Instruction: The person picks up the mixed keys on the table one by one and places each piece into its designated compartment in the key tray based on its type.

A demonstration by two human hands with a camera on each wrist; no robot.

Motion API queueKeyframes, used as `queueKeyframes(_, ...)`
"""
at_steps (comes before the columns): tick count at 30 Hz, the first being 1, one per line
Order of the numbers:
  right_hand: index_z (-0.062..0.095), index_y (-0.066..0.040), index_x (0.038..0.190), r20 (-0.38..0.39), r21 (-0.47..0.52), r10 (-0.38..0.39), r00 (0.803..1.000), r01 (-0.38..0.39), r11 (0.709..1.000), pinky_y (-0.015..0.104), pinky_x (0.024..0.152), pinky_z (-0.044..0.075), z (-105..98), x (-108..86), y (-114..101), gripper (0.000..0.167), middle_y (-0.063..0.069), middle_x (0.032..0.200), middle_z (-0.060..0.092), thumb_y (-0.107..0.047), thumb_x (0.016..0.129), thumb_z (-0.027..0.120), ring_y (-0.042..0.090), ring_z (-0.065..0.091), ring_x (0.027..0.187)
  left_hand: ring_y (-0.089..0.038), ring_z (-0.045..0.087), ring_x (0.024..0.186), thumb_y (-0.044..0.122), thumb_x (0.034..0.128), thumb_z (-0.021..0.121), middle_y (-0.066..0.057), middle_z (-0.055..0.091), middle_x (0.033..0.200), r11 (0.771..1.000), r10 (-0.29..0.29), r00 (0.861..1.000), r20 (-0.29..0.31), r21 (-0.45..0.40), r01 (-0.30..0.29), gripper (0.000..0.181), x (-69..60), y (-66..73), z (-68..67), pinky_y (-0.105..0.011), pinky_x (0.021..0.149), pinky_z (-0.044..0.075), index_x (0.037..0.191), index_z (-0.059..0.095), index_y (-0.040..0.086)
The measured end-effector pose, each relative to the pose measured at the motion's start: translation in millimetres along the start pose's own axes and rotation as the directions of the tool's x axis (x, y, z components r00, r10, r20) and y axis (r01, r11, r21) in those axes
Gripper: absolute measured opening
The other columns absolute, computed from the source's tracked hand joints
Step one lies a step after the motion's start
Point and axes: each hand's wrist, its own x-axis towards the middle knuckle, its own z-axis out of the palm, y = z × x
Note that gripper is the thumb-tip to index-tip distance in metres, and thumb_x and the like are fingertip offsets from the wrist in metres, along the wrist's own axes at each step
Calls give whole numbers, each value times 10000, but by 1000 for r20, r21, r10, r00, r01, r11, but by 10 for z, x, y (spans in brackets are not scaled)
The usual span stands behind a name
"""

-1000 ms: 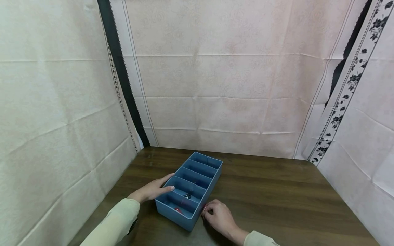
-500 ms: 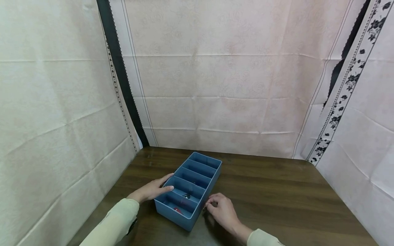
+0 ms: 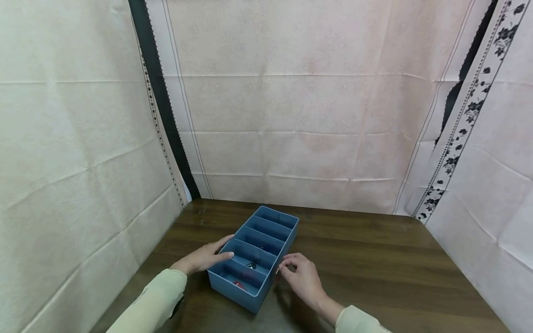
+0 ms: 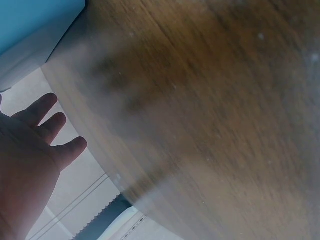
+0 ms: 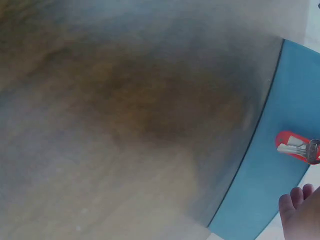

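A blue box (image 3: 234, 292) with a row of compartments lies slantwise on the wooden table. On its left side rests my left hand (image 3: 201, 259), thumb over the rim and fingers along the outer wall. In the left wrist view its visible fingers (image 4: 50, 126) are straight and spread. My right hand (image 3: 305, 281) is beside the box's right wall, thumb and forefinger pinching a small item. The right wrist view shows that item as a key (image 5: 291, 149) with a red tag (image 5: 283, 136). A small red thing (image 3: 239, 284) lies in the nearest compartment.
A small dark and shiny thing (image 3: 251, 265) sits in the second compartment. The brown table (image 3: 374, 268) reaches to pale cloth walls (image 3: 287, 106) behind and at both sides.
My right hand has moved away from me along the box's right wall, and the pinched key now shows a little more at the fingertips. My left hand stays on the box.
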Motion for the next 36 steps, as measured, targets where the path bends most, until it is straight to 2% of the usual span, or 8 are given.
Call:
queueKeyframes(5, 764, -184, 822, -1, 44, -2, 1000, 2, 999, 466, 885, 511, -29, 59, -62, 108, 44, 1085, 682, -176, 915, 709, 210, 634, 1014, -433, 323, 1414, 575, 965, 541, -104, 353, 1572, 1000, -3, 1000, 1, 1, 3, 696, -11, 9, -3, -731, 1049, 249, 1566, 284, 338)
queueKeyframes(11, 763, -188, 821, -18, 62, -49, 999, 50, 997, 466, 893, 519, -7, 129, -174, 106, -4, 1081, 677, -164, 912, 715, 218, 636, 1041, -426, 323, 1415, 570, 966, 543, -99, 354, 1571, 1000, 0, 1000, -5, 0, 0, 696, -4, -6, -3, -730, 1050, 248, 1567, 282, 337)
queueKeyframes(15, 759, -206, 806, -22, 87, -45, 999, 47, 995, 481, 909, 522, 24, 160, -281, 125, -20, 1082, 675, -166, 916, 714, 226, 634, 1052, -419, 321, 1418, 585, 960, 541, -94, 353, 1572, 1000, 1, 1000, 0, -1, -1, 706, 5, -13, 0, -727, 1053, 247, 1567, 281, 339)
queueKeyframes(20, 763, -199, 832, -15, 126, -47, 999, 49, 991, 435, 911, 533, 60, 198, -447, 118, -22, 1103, 673, -202, 932, 701, 219, 625, 1070, -422, 309, 1424, 589, 960, 538, -97, 346, 1577, 1000, 6, 1000, 5, -4, -6, 706, 12, -20, -6, -724, 1058, 240, 1568, 279, 340)
queueKeyframes(27, 773, -146, 909, 33, 192, -53, 998, 45, 980, 439, 926, 531, 194, 222, -616, 123, -17, 1131, 658, -228, 950, 691, 230, 603, 1097, -439, 318, 1414, 584, 963, 535, -114, 357, 1568, 1000, -12, 1000, -5, 2, 12, 704, -4, -37, 0, -737, 1044, 247, 1569, 281, 330)
queueKeyframes(31, 772, -160, 895, 42, 197, -55, 998, 46, 979, 456, 927, 527, 280, 215, -674, 118, -19, 1118, 663, -224, 950, 690, 234, 598, 1098, -440, 321, 1413, 596, 955, 536, -116, 359, 1568, 1000, -2, 1000, -2, 12, 2, 713, 6, -31, 15, -738, 1044, 247, 1567, 285, 331)
queueKeyframes(36, 772, -177, 891, 51, 200, -62, 997, 51, 978, 405, 906, 537, 390, 212, -710, 122, -55, 1107, 657, -246, 947, 689, 201, 600, 1090, -443, 323, 1412, 587, 964, 526, -129, 353, 1570, 999, 13, 1000, -10, 37, -12, 703, -5, -6, 9, -735, 1047, 246, 1569, 286, 320)
